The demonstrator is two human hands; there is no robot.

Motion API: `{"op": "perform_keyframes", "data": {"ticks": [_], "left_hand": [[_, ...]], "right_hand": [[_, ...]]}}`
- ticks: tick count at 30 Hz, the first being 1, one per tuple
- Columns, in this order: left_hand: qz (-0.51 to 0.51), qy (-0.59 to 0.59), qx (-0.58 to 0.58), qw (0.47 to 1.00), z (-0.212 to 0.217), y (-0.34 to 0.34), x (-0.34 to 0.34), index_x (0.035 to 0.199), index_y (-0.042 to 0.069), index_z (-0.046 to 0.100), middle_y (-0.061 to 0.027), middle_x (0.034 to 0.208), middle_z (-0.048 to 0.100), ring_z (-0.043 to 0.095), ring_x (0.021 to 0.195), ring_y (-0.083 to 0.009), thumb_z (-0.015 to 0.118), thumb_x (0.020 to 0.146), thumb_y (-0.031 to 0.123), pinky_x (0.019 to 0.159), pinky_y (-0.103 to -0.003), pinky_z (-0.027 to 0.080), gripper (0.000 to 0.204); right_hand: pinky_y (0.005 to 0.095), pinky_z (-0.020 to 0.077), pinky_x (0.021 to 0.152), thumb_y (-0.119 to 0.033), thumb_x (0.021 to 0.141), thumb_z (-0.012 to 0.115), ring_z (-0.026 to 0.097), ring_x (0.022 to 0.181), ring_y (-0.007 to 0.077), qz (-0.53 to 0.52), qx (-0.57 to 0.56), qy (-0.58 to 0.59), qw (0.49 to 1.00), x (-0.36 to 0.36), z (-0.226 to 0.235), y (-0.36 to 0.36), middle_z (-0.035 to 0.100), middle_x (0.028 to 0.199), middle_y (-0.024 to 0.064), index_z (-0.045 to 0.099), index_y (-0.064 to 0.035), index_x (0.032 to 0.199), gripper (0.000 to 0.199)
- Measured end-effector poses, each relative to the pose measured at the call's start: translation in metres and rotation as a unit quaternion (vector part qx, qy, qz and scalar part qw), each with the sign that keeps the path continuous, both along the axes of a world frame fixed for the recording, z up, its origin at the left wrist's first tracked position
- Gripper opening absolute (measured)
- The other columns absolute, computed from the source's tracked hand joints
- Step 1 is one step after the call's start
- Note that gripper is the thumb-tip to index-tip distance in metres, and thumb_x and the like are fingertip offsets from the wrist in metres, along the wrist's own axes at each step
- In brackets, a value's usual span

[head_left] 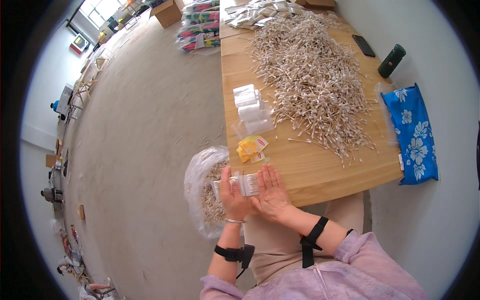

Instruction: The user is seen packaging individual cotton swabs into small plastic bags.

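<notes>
At the near left corner of the wooden table [310, 182], a flat row of cotton swabs [251, 184], seemingly in a clear bag, lies under and between my hands. My left hand [235, 200] rests across its left part with the fingers stretched out. My right hand [271, 195] lies flat at its right end, fingers straight and close together. The two palms nearly meet at the wrists. Just beyond are yellow printed cards [252, 147], and behind them white stacks of small plastic bags [251, 111]. A large heap of loose cotton swabs [315, 75] covers the table's middle.
Left of the table, below its edge, a clear plastic sack [196, 187] holds more swabs. Along the right wall are a blue flowered pouch [417, 135], a dark green bottle [391, 61] and a black phone [363, 45]. Filled packets [262, 12] lie at the far end.
</notes>
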State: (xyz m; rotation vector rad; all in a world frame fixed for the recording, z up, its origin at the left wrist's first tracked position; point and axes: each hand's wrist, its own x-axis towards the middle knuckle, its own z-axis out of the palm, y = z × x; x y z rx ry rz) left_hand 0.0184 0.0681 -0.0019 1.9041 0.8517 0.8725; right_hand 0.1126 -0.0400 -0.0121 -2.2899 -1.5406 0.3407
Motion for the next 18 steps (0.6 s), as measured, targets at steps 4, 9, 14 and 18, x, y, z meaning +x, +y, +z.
{"op": "perform_keyframes", "data": {"ticks": [4, 9, 14, 18], "left_hand": [[0.071, 0.181, 0.168, 0.966, -0.023, 0.038, -0.038, 0.138, -0.003, 0.040, -0.0199, 0.140, 0.045, 0.039, 0.133, -0.0321, 0.042, 0.098, 0.016, 0.111, -0.040, 0.028, 0.044], [-0.007, -0.065, -0.347, 0.936, -0.048, 0.054, -0.042, 0.143, -0.002, 0.032, -0.0188, 0.139, 0.047, 0.045, 0.129, -0.0283, 0.038, 0.101, 0.021, 0.107, -0.036, 0.036, 0.048], [-0.031, -0.159, -0.459, 0.874, -0.054, 0.053, -0.036, 0.141, -0.002, 0.034, -0.0193, 0.139, 0.047, 0.047, 0.127, -0.0259, 0.036, 0.103, 0.022, 0.105, -0.035, 0.039, 0.045], [-0.033, -0.199, -0.473, 0.858, -0.054, 0.055, -0.040, 0.139, -0.002, 0.037, -0.0201, 0.138, 0.047, 0.048, 0.126, -0.0260, 0.036, 0.103, 0.021, 0.106, -0.036, 0.039, 0.043]], "right_hand": [[0.0473, 0.0026, 0.118, -0.045, 0.086, 0.053, 0.004, 0.145, 0.0391, -0.008, 0.017, -0.008, 1.000, -0.002, 0.000, 0.004, 0.009, 0.153, 0.0277, 0.010, 0.0100, 0.145, 0.092], [0.0466, 0.0032, 0.118, -0.046, 0.086, 0.054, 0.005, 0.145, 0.0384, -0.004, 0.018, -0.012, 1.000, -0.010, 0.003, 0.012, 0.010, 0.153, 0.0275, 0.012, 0.0110, 0.144, 0.092], [0.0457, 0.0039, 0.118, -0.048, 0.086, 0.054, 0.006, 0.145, 0.0380, -0.006, 0.007, -0.017, 1.000, -0.010, 0.005, 0.012, 0.010, 0.153, 0.0273, 0.014, 0.0109, 0.144, 0.092], [0.0470, 0.0049, 0.118, -0.046, 0.085, 0.057, 0.006, 0.145, 0.0396, 0.020, 0.016, -0.003, 1.000, -0.017, 0.005, 0.017, 0.011, 0.152, 0.0287, 0.014, 0.0111, 0.144, 0.093]]}}
